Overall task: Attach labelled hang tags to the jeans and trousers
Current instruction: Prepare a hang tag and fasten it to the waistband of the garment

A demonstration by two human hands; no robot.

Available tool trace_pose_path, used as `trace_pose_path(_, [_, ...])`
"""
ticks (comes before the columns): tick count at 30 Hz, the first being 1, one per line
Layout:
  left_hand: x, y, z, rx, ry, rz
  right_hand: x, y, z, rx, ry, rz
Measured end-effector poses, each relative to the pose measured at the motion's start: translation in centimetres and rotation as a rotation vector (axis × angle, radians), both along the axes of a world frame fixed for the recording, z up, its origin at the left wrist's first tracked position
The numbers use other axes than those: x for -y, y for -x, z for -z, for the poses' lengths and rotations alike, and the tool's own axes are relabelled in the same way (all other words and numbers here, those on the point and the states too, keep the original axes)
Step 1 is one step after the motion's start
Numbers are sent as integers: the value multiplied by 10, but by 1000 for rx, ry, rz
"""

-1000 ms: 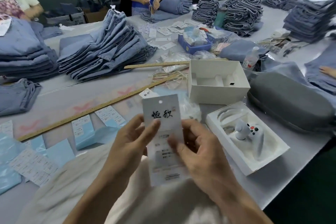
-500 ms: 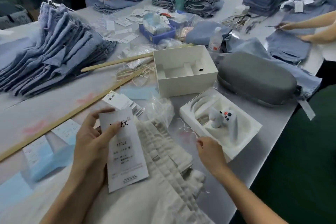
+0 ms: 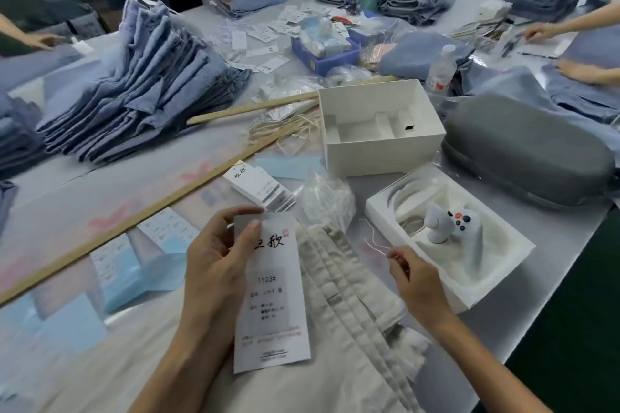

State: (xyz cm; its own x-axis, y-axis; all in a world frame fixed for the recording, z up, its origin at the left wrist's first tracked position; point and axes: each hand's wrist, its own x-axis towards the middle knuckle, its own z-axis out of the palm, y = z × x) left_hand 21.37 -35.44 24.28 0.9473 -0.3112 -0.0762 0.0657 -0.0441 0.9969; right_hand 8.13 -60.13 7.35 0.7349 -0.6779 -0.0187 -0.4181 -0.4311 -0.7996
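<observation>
my left hand (image 3: 214, 261) is gripping the white hang tag (image 3: 271, 292) upright over the cream trousers (image 3: 349, 312) lying near me on the table (image 3: 570, 245). my right hand (image 3: 414, 278) is pinching a thin white string (image 3: 374, 245), just left of the tray (image 3: 496, 282).

Left hand (image 3: 218, 261) pinching hang tag (image 3: 270, 292) at its top, right hand (image 3: 414, 282) pinching thin string (image 3: 374, 246) between fingertips, cream trousers (image 3: 339, 305) lying beneath both.

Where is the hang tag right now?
Head view, lower centre: the hang tag is held upright by the left hand, over the cream trousers.
</observation>
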Motion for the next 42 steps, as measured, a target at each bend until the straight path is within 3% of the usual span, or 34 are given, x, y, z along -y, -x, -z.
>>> trace_pose_path(4, [0, -1, 0, 2, 17, 10, -17, -5, -86, 346, -404, -184])
trace_pose_path(6, [0, -1, -1, 6, 18, 11, -29, -8, -127, 444, -463, -326])
trace_pose_path(12, [-2, 6, -9, 43, 57, -18, -58, -17, -196, 545, -105, -539])
trace_pose_path(20, [-12, 28, -31, 194, 87, -61, -93, -28, -229, 621, 333, -557])
trace_pose_path(29, [-23, 41, -50, 312, 229, -81, -121, -31, -242, 591, 348, -481])
trace_pose_path(37, [-27, 49, -56, 402, 184, 39, -130, -33, -249, 529, 415, -492])
trace_pose_path(42, [-31, 52, -58, 296, 329, 64, -131, -34, -253, 493, 449, -498])
